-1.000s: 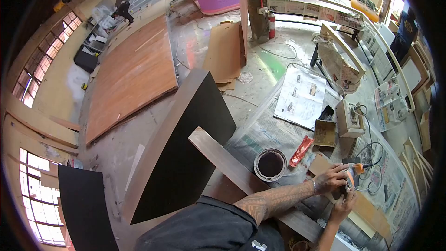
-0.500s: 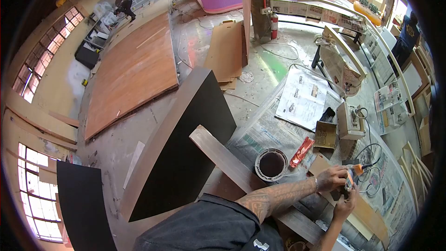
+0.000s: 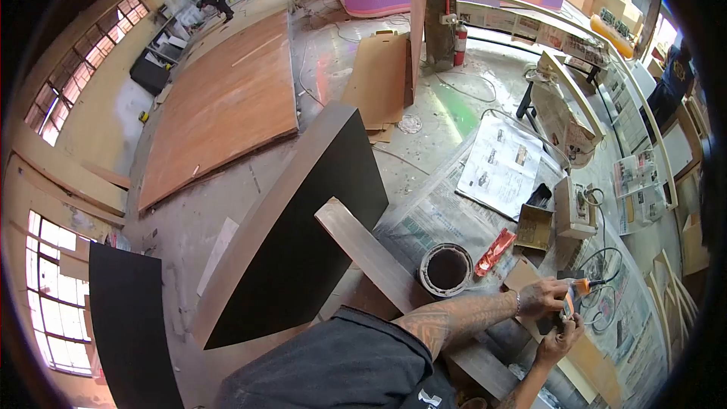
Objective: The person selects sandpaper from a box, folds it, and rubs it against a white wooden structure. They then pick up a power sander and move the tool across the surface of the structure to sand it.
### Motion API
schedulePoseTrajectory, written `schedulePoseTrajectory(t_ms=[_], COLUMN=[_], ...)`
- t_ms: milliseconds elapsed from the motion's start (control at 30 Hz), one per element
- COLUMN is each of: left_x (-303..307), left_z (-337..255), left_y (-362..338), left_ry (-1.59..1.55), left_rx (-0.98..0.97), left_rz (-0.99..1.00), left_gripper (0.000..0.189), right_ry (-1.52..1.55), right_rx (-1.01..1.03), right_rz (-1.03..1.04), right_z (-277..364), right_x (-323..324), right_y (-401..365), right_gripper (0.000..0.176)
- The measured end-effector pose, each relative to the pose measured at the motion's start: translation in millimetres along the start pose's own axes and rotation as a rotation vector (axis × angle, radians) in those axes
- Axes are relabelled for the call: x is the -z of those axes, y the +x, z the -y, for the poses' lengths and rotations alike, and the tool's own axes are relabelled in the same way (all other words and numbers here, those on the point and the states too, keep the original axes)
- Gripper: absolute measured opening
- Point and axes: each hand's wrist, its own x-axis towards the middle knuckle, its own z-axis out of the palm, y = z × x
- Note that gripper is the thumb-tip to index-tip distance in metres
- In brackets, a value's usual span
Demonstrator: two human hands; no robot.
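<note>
A small corded power tool (image 3: 581,288), orange at its cord end, lies between my two hands at the lower right; its exact kind is not clear. My left hand (image 3: 541,298), on the tattooed arm, is closed around its body. Just below, my right hand (image 3: 559,341) has its fingers closed at the tool's other end, and what they pinch is too small to make out. Beneath my hands are wooden strips (image 3: 594,367). A long greyish board (image 3: 371,254) passes under my left arm, beside an open can of dark brown contents (image 3: 445,270).
Newspaper (image 3: 432,216) covers the work surface, with printed sheets (image 3: 501,163), a red wrapper (image 3: 494,252) and an open box (image 3: 534,227) on it. A large black panel (image 3: 303,235) stands at left. Two people (image 3: 217,1) (image 3: 670,79) are farther off.
The whole view has shifted slightly with my head. My hands stay together at the tool, the right hand's fingers a little changed in position.
</note>
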Motion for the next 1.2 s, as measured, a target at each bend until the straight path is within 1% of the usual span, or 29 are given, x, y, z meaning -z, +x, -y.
schedulePoseTrajectory(t_ms=[100, 167, 200, 267, 300, 367, 500, 567, 600, 633, 667, 700, 733, 767, 800, 933, 1000, 1033, 1067, 1133, 1200], left_x=[-0.4, -6.8, -7.8, -8.7, -8.6, -6.8, -2.7, -3.6, -4.8, -6.2, -6.2, -0.3, 5.6, 8.7, 9.7, 9.3, 5.3, 3.9, 3.6, 0.7, 4.0], left_z=[2.3, 6.7, 8.9, 10.3, 9.1, 6.7, 3.8, 5.1, 6.0, 7.2, 6.6, 6.0, 4.5, 3.4, 0.6, 0.5, 3.6, 6.6, 9.1, 8.0, 5.7], left_y=[-1.9, -5.0, -7.0, -7.3, -5.8, -4.0, -2.4, -2.0, -1.0, -0.6, -0.1, 2.9, 6.6, 7.9, 8.9, 9.4, 6.7, 6.5, 9.1, 7.7, 9.7], left_ry=[0.002, -0.004, -0.006, -0.005, -0.009, -0.006, 0.013, 0.015, -0.015, -0.056, -0.032, -0.039, -0.059, -0.053, -0.047, -0.032, 0.013, 0.016, 0.015, -0.026, 0.001], left_rx=[-0.036, -0.032, -0.037, -0.034, -0.038, -0.081, -0.064, 0.002, -0.001, -0.009, -0.006, -0.025, -0.055, -0.024, 0.010, -0.030, 0.009, -0.038, -0.057, -0.055, -0.086], left_rz=[-0.018, 0.056, 0.060, 0.154, 0.156, 0.021, 0.033, 0.106, 0.078, 0.053, 0.085, 0.099, 0.106, 0.150, 0.193, 0.215, 0.304, 0.264, 0.258, 0.254, 0.245], left_gripper=[0.017, 0.016, 0.016, 0.015, 0.015, 0.013, 0.012, 0.013, 0.013, 0.014, 0.017, 0.020, 0.020, 0.021, 0.021, 0.022, 0.026, 0.026, 0.026, 0.028, 0.029], right_ry=[-0.026, 0.042, 0.042, 0.065, 0.062, -0.011, 0.018, 0.118, 0.085, 0.052, 0.018, -0.007, 0.005, 0.021, 0.006, -0.008, -0.025, -0.033, -0.039, -0.014, -0.012], right_rx=[0.000, -0.028, -0.031, -0.045, -0.048, -0.032, -0.022, -0.076, -0.095, -0.070, -0.040, -0.050, -0.050, -0.053, -0.065, -0.088, -0.108, -0.154, -0.147, -0.157, -0.181], right_rz=[-0.013, -0.029, -0.035, -0.002, -0.007, -0.003, -0.046, -0.019, -0.066, -0.061, -0.049, -0.087, -0.068, -0.044, -0.065, -0.100, -0.044, -0.035, -0.053, -0.041, -0.039], right_z=[2.8, 0.2, 0.4, 1.1, -2.3, -8.5, -5.0, -10.2, -3.6, 4.1, 6.3, 2.7, 0.7, 1.1, 1.0, 11.4, 13.2, 14.2, 14.8, 16.4, 17.6], right_x=[-1.2, -3.3, -3.3, -0.7, -0.9, -2.3, -2.7, -3.3, -1.3, -1.3, 2.7, 4.1, 2.6, 1.8, 2.3, 6.6, 8.7, 7.9, 7.2, 9.3, 10.5], right_y=[2.5, 0.4, 0.3, 0.2, -0.9, -3.1, -1.8, -2.7, -0.6, 1.5, 4.3, 5.8, 5.1, 3.3, 1.5, 4.1, 6.0, 5.7, 8.5, 7.0, 6.6], right_gripper=[0.028, 0.028, 0.028, 0.029, 0.029, 0.031, 0.030, 0.029, 0.029, 0.028, 0.027, 0.027, 0.027, 0.026, 0.026, 0.027, 0.029, 0.031, 0.031, 0.033, 0.032])
